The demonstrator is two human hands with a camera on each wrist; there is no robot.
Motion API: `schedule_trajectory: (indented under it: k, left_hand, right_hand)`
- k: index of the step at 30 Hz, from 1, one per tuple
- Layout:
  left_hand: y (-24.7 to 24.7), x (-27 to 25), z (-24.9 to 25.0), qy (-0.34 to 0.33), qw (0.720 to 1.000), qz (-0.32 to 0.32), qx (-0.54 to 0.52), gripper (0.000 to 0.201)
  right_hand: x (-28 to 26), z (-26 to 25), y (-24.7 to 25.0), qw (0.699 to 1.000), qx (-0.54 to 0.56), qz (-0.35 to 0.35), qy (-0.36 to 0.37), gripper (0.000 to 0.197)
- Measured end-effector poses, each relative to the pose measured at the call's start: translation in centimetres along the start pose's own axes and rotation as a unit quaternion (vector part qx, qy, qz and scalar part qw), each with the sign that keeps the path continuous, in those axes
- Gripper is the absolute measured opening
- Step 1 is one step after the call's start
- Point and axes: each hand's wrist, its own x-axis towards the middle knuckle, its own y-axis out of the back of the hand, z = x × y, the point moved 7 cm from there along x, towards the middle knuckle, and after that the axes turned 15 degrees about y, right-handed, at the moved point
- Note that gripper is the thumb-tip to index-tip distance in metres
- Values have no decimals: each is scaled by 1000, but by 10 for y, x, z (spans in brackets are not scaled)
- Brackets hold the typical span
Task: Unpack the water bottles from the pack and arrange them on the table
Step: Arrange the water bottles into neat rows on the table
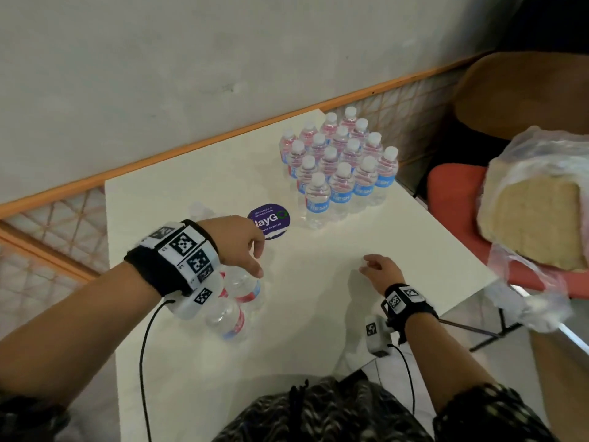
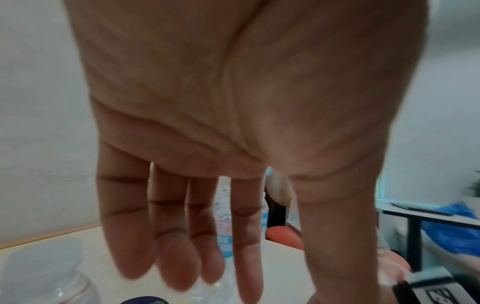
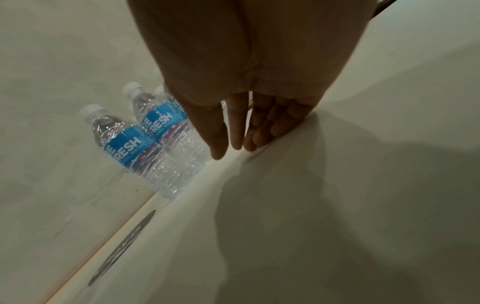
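Several upright water bottles (image 1: 338, 164) with blue labels stand in rows at the table's back right; the right wrist view shows two of them (image 3: 145, 131). Near the front left, two loose bottles (image 1: 242, 290) sit under my left wrist, and a blurred one (image 1: 200, 212) stands beyond it. My left hand (image 1: 258, 261) hovers over the loose bottles with straight fingers (image 2: 179, 257) and an empty palm. My right hand (image 1: 366, 264) rests its relaxed fingertips (image 3: 233, 142) on the bare white table (image 1: 318, 314), holding nothing.
A round purple sticker (image 1: 269, 220) lies on the table between my left hand and the rows. Crumpled clear plastic wrap with a cardboard tray (image 1: 535, 215) sits on a red chair (image 1: 452, 193) past the table's right edge. A grey wall runs behind.
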Motion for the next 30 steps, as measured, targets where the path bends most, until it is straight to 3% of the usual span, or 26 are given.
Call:
schedule_trajectory:
  k: [4,8,13,18,21,24,26,28,30]
  left_hand:
    - [-18,-4,-2,-11,998,-31,57,43]
    - [-22,0,-13,-6,994,-31,103,42]
    - [-19,4,0,-40,996,15,81,25]
    - [-9,8,36,-86,994,65,9,19]
    - [-7,11,51,-103,991,57,-60,21]
    - [17,17,34,-69,985,126,-96,34]
    - [34,23,4,11,980,185,-68,42]
    - [37,30,-28,97,979,175,-39,50]
    - [27,40,-49,132,983,124,-26,55]
  right_hand:
    - [-15,-1,-2,999,23,39,-29,34]
    - [-26,-13,-13,999,20,29,-27,34]
    - [-43,-71,-44,997,16,-49,60,41]
    - [-66,-148,-83,971,81,-157,163,81]
    - [-70,-169,-89,966,84,-150,193,73]
    - [-65,-165,-74,974,90,-62,199,45]
    - [-60,-157,-65,974,86,-26,206,40]
    - [-54,-149,-52,978,87,5,191,39]
    - [-47,-142,-37,981,80,38,171,39]
